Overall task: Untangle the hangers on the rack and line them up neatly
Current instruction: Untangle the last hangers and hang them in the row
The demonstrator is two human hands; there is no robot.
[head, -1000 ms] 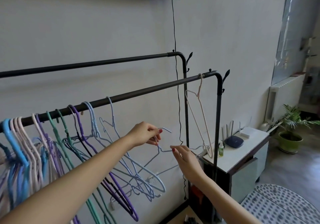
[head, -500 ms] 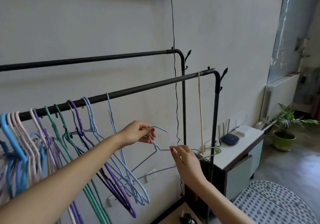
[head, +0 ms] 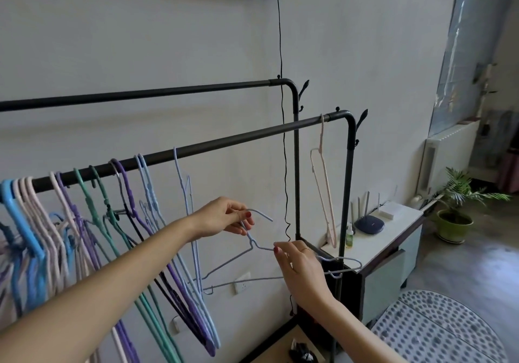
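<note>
Head view, from the left edge of the frame: a crowded bunch of hangers (head: 56,222) in blue, pale pink, purple and teal hangs from the front rail (head: 224,142) of the black rack, their lower bars crossing one another toward the bottom centre. Just right of the bunch a single light blue hanger (head: 188,200) hangs on the same rail, edge-on. Behind and above, the back rail (head: 140,96) runs across the upper half of the frame with nothing on it.

At centre, below the front rail and off it, a pale lavender wire hanger (head: 233,261) is held in the air. The left hand (head: 222,218) pinches it at the neck, just under the hook, which curves out to the right of the fingers. The right hand (head: 300,267), lower and to the right, grips the hanger's right shoulder between thumb and fingers; the hanger's far end pokes out past the hand, in front of the rack's upright post (head: 348,194).

Further right, near the bend of the front rail, a lone pink hanger (head: 323,183) hangs well apart from the bunch. Right of the post a white cabinet (head: 393,230) carries a dark router (head: 369,223) and a small green bottle (head: 349,236). A potted plant (head: 455,214) stands on the floor at the right edge, and a dotted rug (head: 438,331) lies at lower right.
</note>
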